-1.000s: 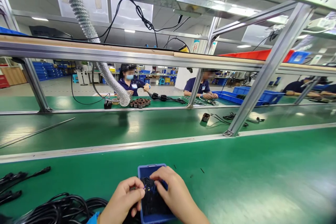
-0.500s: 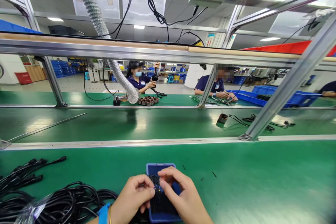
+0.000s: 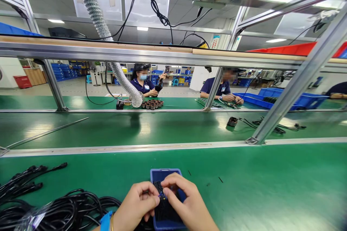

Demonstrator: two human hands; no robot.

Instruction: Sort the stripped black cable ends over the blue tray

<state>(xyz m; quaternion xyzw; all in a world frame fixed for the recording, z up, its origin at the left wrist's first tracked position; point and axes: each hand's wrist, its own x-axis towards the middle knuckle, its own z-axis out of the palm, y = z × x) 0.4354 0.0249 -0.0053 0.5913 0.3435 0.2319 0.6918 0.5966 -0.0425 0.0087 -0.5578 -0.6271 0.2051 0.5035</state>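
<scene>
Over a small blue bin [image 3: 166,170] my two hands meet, fingertips almost touching. My left hand [image 3: 139,202], with a blue band at its wrist, is closed in a pinch on thin wires [image 3: 162,196] that show blue, with a small yellow tip. From the other side, my right hand [image 3: 188,198] brings its thumb and forefinger close together at those wires; what lies between them is too small to make out. Thin black pieces [image 3: 164,211] fill part of the bin beneath the fingers.
Coiled black cables [image 3: 67,211] and cable ends with connectors [image 3: 32,175] lie at the left. Small black scraps [image 3: 220,179] are right of the bin. Beyond a metal frame post [image 3: 287,90] lies a wound coil with leads [image 3: 232,122]. Two co-workers sit across the bench.
My right fingertips have shifted slightly left and closer to the wires. My left hand keeps its pinch. The view has moved a little; across the bench, a co-worker's hands have shifted with a black cable bundle.
</scene>
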